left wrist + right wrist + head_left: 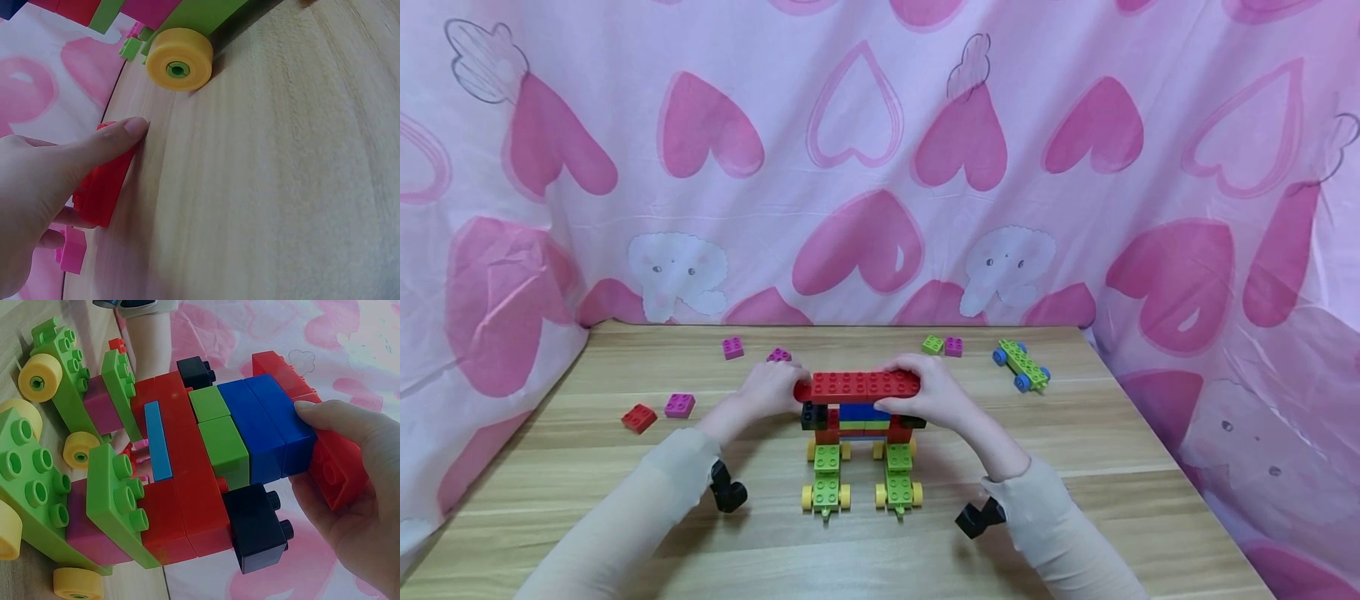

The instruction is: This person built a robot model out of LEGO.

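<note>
A brick build stands on two green wheeled bases (827,483) with yellow wheels (180,59). Above them are red, light green and blue bricks (265,422), a black brick (256,519) sticking out at each side, and a row of red bricks (867,385) across the top. My right hand (928,390) grips the upper right of the build, thumb on the blue brick and the fingers partly hidden by the bricks. At the build's left, my left hand (771,390) pinches a red brick (111,187) between thumb and fingers, low over the table in the left wrist view.
On the wooden table (865,558), a red brick (639,418) and a magenta brick (680,406) lie at left. More magenta bricks (733,347) and a light green brick (932,344) lie farther back. A green car base (1022,365) with blue wheels rests back right. Pink heart-patterned cloth (857,242) surrounds the table.
</note>
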A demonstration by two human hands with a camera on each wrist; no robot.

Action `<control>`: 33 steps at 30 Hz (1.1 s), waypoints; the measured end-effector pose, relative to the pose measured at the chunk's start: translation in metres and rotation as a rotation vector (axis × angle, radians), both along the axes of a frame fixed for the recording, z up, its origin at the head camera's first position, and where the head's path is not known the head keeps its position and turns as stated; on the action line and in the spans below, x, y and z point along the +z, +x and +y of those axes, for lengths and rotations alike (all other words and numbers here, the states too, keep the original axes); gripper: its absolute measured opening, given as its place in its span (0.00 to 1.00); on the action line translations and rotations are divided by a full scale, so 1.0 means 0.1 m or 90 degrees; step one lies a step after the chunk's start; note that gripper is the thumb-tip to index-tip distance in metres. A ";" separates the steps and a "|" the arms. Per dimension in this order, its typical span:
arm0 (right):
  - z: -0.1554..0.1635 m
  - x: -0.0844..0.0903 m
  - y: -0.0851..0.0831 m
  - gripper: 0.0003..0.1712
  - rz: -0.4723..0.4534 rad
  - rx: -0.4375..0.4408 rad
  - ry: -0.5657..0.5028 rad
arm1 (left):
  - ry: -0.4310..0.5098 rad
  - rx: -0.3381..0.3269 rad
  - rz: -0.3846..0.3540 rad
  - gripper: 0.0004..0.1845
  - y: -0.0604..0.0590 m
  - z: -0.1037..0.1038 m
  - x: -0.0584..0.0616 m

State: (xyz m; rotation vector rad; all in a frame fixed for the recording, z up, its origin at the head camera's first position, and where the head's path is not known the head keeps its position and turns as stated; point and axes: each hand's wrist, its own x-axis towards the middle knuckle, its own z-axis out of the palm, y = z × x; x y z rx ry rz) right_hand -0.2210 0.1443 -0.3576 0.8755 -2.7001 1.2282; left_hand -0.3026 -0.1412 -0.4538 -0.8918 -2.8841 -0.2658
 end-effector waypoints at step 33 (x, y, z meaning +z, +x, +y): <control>0.00 -0.03 -0.01 0.22 0.007 0.004 -0.005 | -0.001 -0.072 -0.105 0.24 0.06 -0.06 0.03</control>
